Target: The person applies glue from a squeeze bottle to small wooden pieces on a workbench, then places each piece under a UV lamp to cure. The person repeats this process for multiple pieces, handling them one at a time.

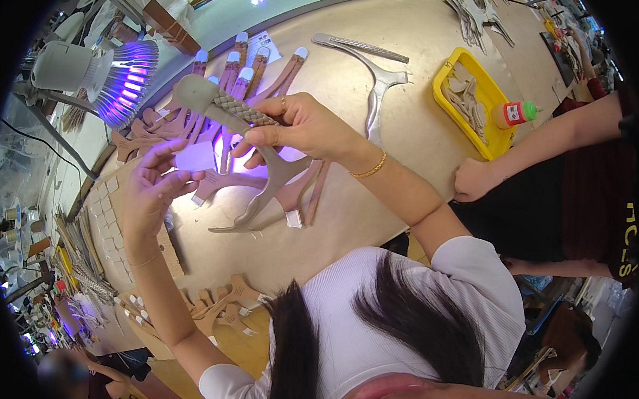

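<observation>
My right hand (296, 126) grips a beige, Y-shaped leather strap (280, 174) with a grey braided section and a wide rounded end. Its forked end hangs down toward the table. Between the thumb and fingers of my left hand (153, 184) is a small white square piece (195, 157), held near the strap and apart from its rounded end. Beneath both hands lie several brownish-pink forked straps (234, 180), lit purple. More straps with white-tipped ends (245, 79) fan out beyond my hands.
A finned lamp (118, 83) glows purple at the left. Another forked strap (380, 78) lies at the far middle. To the right are a yellow tray (498, 149) of leather pieces, a green-capped bottle (519, 113) and another person's closed hand (475, 180). Small square pieces (107, 214) line the left.
</observation>
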Available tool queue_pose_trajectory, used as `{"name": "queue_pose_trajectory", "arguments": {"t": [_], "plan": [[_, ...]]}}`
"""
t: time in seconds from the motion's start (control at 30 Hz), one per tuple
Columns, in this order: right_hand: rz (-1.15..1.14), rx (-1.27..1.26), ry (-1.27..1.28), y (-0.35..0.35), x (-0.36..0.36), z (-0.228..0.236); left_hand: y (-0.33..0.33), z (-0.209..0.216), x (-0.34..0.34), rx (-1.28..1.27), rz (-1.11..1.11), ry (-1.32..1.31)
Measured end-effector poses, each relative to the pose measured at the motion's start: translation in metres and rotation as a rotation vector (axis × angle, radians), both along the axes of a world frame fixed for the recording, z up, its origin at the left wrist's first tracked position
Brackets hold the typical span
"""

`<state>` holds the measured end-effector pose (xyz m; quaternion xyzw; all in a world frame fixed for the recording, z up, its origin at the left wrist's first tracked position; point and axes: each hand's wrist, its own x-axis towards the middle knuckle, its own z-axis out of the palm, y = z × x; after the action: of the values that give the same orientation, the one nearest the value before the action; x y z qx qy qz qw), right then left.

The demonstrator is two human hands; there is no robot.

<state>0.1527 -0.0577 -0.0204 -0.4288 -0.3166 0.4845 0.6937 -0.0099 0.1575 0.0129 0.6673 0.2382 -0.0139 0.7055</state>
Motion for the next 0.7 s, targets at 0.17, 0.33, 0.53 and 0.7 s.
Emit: {"name": "queue_pose_trajectory", "arguments": {"t": [0.17, 0.33, 0.53, 0.7], "plan": [[-0.013, -0.075, -0.091, -0.005, 0.003, 0.003, -0.004, 0.003, 0.002, -0.018, 0.032, 0.019], [0.029, -0.213, -0.132, 0.001, 0.010, 0.006, -0.003, 0.012, 0.008, 0.013, -0.002, 0.007], [0.104, -0.276, -0.207, 0.011, 0.021, 0.011, 0.017, 0.015, 0.025, 0.028, -0.038, -0.072], [0.207, -0.270, -0.237, 0.036, 0.027, 0.012, 0.046, 0.018, 0.037, 0.025, -0.022, -0.075]]}}
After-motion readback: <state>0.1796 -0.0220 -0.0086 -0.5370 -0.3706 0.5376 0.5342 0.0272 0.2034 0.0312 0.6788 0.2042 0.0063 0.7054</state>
